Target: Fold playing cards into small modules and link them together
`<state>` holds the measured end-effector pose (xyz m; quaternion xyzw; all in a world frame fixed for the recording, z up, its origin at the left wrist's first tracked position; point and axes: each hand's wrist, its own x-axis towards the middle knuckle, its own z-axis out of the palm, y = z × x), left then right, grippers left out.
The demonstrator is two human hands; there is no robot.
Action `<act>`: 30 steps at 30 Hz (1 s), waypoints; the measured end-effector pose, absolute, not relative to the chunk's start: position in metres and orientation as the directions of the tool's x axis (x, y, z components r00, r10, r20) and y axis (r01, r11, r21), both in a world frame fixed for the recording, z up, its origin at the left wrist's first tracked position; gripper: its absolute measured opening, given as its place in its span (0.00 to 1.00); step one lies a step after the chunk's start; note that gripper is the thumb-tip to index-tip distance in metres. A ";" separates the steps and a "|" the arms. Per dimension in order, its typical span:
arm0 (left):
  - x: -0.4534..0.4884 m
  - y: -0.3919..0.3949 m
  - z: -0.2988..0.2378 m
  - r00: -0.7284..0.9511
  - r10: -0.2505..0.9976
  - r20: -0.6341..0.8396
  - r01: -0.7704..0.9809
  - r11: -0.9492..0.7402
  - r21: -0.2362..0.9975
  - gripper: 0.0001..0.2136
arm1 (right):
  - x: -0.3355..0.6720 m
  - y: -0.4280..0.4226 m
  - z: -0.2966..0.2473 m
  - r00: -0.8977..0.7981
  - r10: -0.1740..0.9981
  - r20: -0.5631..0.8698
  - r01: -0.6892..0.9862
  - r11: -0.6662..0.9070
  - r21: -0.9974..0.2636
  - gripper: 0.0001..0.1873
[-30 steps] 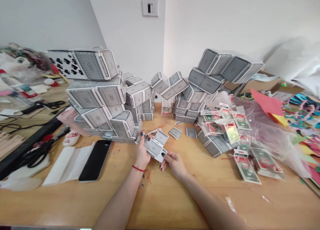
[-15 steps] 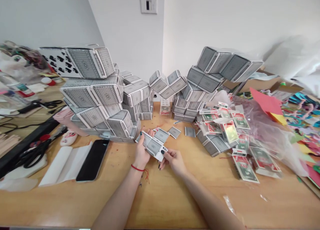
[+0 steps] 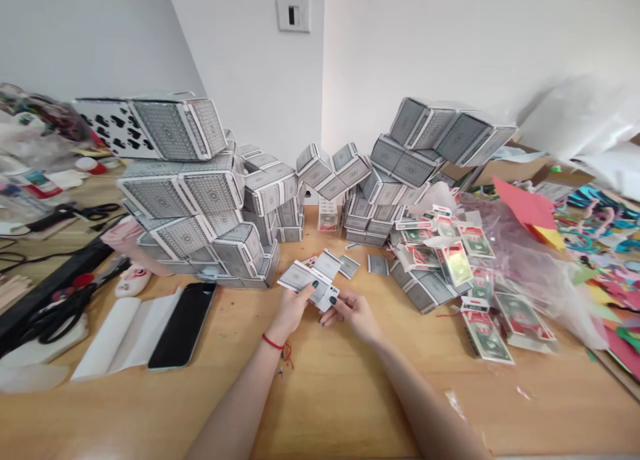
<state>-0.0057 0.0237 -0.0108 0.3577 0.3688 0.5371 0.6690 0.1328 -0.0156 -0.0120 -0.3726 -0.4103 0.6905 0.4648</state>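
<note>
The left hand (image 3: 290,310) has its thumb pressed on one joined bunch of gray-backed playing cards (image 3: 300,273), over the middle of the wooden table (image 3: 330,393). The right hand (image 3: 357,317) pinches the bunch's corner with an A on it. Two small gray cards (image 3: 379,265) lie just behind. One red string bracelet (image 3: 273,342) is on the left wrist. One black phone (image 3: 183,325) lies to the left. Farther back stand two tall piles of card blocks (image 3: 210,199), one on each side.

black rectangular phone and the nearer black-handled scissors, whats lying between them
In the head view, a creased white paper sheet lies between the black rectangular phone and the nearer black-handled scissors.
</note>
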 end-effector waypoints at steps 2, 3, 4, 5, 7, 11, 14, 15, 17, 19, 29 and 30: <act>-0.008 0.024 -0.009 0.172 0.980 -0.105 -0.490 0.178 0.853 0.20 | 0.135 -0.015 -0.012 -0.373 0.922 -0.101 -0.404 -0.260 -0.877 0.16; -0.009 0.023 -0.007 0.191 0.976 -0.104 -0.508 0.189 0.840 0.19 | 0.136 -0.014 -0.013 -0.383 0.918 -0.101 -0.427 -0.273 -0.862 0.16; -0.010 0.022 -0.006 0.214 0.971 -0.103 -0.525 0.203 0.826 0.19 | 0.137 -0.013 -0.015 -0.369 0.923 -0.111 -0.443 -0.280 -0.852 0.15; -0.010 0.021 -0.004 0.243 0.965 -0.103 -0.540 0.223 0.812 0.18 | 0.138 -0.012 -0.017 -0.335 0.934 -0.126 -0.455 -0.278 -0.846 0.14; -0.010 0.017 -0.002 0.306 0.946 -0.112 -0.563 0.274 0.780 0.17 | 0.140 -0.009 -0.022 -0.291 0.946 -0.145 -0.468 -0.273 -0.840 0.12; -0.008 0.012 -0.001 0.383 0.912 -0.149 -0.588 0.365 0.721 0.17 | 0.142 -0.008 -0.024 -0.284 0.952 -0.118 -0.496 -0.251 -0.831 0.12; -0.006 0.013 -0.002 0.344 0.926 -0.158 -0.610 0.348 0.712 0.17 | 0.143 -0.009 -0.020 -0.289 0.952 -0.103 -0.481 -0.238 -0.844 0.13; -0.005 0.013 -0.003 0.326 0.932 -0.161 -0.613 0.338 0.714 0.16 | 0.142 -0.009 -0.018 -0.279 0.955 -0.103 -0.462 -0.228 -0.857 0.13; -0.004 0.014 -0.003 0.304 0.938 -0.167 -0.612 0.327 0.720 0.14 | 0.142 -0.009 -0.017 -0.236 0.966 -0.108 -0.411 -0.200 -0.890 0.14; -0.002 0.014 -0.004 0.288 0.942 -0.171 -0.616 0.319 0.720 0.12 | 0.140 -0.009 -0.017 -0.204 0.972 -0.113 -0.365 -0.183 -0.913 0.14; 0.005 0.016 -0.006 0.075 0.978 -0.195 -0.680 0.193 0.707 0.17 | 0.125 -0.019 -0.013 -0.301 0.947 -0.110 -0.241 -0.188 -0.952 0.18; 0.006 0.016 -0.006 0.080 0.978 -0.191 -0.684 0.193 0.703 0.17 | 0.125 -0.019 -0.014 -0.288 0.952 -0.107 -0.211 -0.172 -0.962 0.18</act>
